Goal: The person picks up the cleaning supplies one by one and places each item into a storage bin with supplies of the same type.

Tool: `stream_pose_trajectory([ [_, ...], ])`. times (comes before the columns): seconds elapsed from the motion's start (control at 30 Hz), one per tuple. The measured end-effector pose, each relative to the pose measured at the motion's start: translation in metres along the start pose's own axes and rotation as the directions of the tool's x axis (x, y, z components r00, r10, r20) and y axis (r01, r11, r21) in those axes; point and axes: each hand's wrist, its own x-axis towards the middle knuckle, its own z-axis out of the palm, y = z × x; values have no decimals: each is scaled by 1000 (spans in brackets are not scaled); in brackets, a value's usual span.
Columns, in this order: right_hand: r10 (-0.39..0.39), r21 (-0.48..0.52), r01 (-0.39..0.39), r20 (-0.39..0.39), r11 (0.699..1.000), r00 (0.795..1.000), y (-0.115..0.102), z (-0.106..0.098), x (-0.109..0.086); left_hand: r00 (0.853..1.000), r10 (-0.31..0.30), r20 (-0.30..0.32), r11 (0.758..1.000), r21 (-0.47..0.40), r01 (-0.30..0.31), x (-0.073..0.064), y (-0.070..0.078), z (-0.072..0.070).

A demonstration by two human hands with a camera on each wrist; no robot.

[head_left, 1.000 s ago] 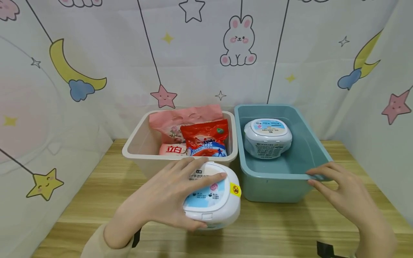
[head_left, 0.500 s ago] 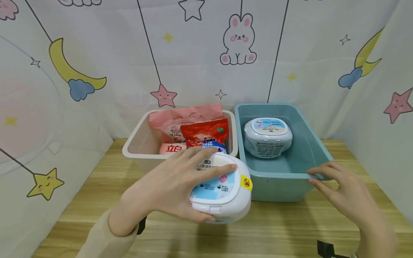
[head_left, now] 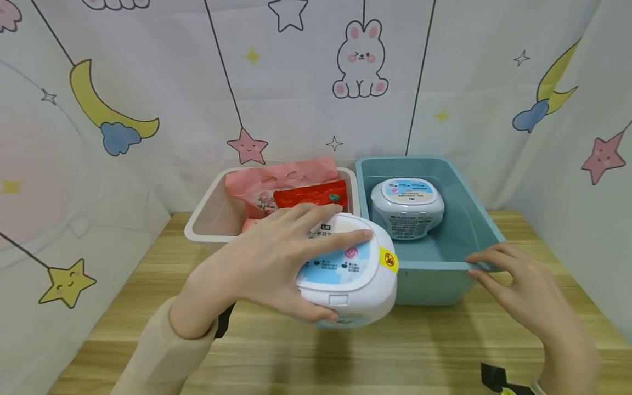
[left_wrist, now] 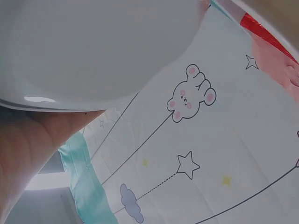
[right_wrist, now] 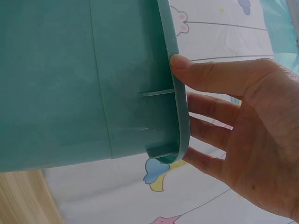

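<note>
My left hand point(head_left: 283, 255) grips a white lidded laundry detergent box point(head_left: 353, 274) with a blue label and a yellow sticker, held tilted above the table in front of the two bins. In the left wrist view the smooth white wall of that detergent box point(left_wrist: 93, 51) fills the upper left. At the near right corner of the teal bin point(head_left: 429, 282), my right hand point(head_left: 523, 291) pinches the rim. The right wrist view shows the thumb of the right hand point(right_wrist: 261, 107) on the teal bin's lip, fingers on the other side. A second similar detergent box point(head_left: 407, 208) sits inside the teal bin.
Left of the teal bin stands a cream bin point(head_left: 197, 222) holding a pink bag point(head_left: 286, 178) and a red bag point(head_left: 311, 195). Both bins stand on a wooden table point(head_left: 148, 274). A patterned white cloth point(head_left: 296, 77) hangs close behind them.
My left hand has lifted the detergent box and carried it right and slightly away, so it now overlaps the teal bin's near left corner in view. My right hand stays on the rim.
</note>
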Motion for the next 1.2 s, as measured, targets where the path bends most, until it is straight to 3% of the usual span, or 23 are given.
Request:
stream_pose_trajectory([
  [0.43,17,-8,-17,10,1000,1000,1,-1,0,998,57,-19,998,-10,-57,24,0,-15],
  [0.87,14,4,-14,10,1000,1000,0,0,0,997,70,28,997,-45,-69,45,-7,-18],
  [1.2,18,6,-18,7,1000,1000,0,0,-1,993,106,53,993,-50,-104,64,-2,-26],
])
